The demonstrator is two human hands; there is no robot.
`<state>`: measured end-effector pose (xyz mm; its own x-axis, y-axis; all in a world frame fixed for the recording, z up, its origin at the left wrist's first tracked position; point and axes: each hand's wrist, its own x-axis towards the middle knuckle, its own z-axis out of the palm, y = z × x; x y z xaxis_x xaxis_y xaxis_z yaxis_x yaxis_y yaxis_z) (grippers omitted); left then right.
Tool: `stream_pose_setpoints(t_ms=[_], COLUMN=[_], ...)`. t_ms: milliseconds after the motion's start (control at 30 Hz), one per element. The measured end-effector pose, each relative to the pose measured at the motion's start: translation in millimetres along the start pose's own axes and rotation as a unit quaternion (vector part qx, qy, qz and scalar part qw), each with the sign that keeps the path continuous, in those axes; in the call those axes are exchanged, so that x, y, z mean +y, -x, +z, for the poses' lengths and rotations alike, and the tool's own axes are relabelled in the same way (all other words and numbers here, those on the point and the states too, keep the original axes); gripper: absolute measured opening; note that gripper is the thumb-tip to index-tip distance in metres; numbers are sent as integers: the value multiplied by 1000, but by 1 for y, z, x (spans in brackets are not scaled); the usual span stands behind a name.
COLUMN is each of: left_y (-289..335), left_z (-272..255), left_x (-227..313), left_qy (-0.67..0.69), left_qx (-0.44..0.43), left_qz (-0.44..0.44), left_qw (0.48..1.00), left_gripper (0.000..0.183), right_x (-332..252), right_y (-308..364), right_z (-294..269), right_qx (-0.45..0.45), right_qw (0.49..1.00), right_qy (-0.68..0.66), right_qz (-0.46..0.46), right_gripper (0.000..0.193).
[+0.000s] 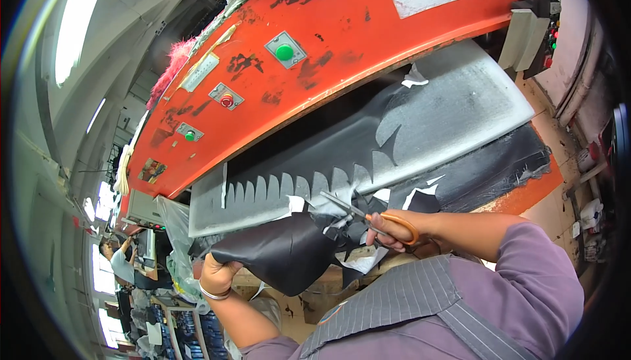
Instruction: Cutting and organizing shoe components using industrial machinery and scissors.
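My left hand [219,276], with a bracelet at the wrist, is closed on the left edge of a loose black leather-like sheet [282,248] that hangs over the front of the machine bed. In my right hand [390,230] is a pair of scissors [350,207] with orange handles. Its blades point left and away, over ragged black and white scraps at the sheet's right end. Whether the blades touch material, I cannot tell. Beyond them a larger black sheet [309,143] lies on the bed, its near edge cut into a row of pointed curves.
An orange machine beam [368,31] with green and red buttons spans above the pale grey bed [460,103]. A control box [542,24] stands at the far right. More black material [486,163] lies along the bed's front. Another person [125,264] works at the far left.
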<state>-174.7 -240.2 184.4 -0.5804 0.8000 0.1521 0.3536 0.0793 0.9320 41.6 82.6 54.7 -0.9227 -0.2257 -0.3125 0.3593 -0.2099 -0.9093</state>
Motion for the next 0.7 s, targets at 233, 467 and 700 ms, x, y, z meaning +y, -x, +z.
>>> stream_pose_setpoints(t_ms=[233, 467, 700], left_y=[28, 43, 44], left_z=[-12, -19, -2], left_x=[-14, -25, -32], left_qy=[212, 255, 312], left_qx=[93, 62, 157], left_qz=[26, 12, 86], left_qw=[972, 965, 933], left_gripper=[58, 78, 87], right_x=[3, -9, -21], right_y=[3, -43, -55], right_z=[14, 23, 41], right_qx=[-213, -264, -188], right_qw=[972, 962, 979], right_qy=[-100, -40, -42], right_qz=[23, -58, -65], right_gripper=[90, 108, 99])
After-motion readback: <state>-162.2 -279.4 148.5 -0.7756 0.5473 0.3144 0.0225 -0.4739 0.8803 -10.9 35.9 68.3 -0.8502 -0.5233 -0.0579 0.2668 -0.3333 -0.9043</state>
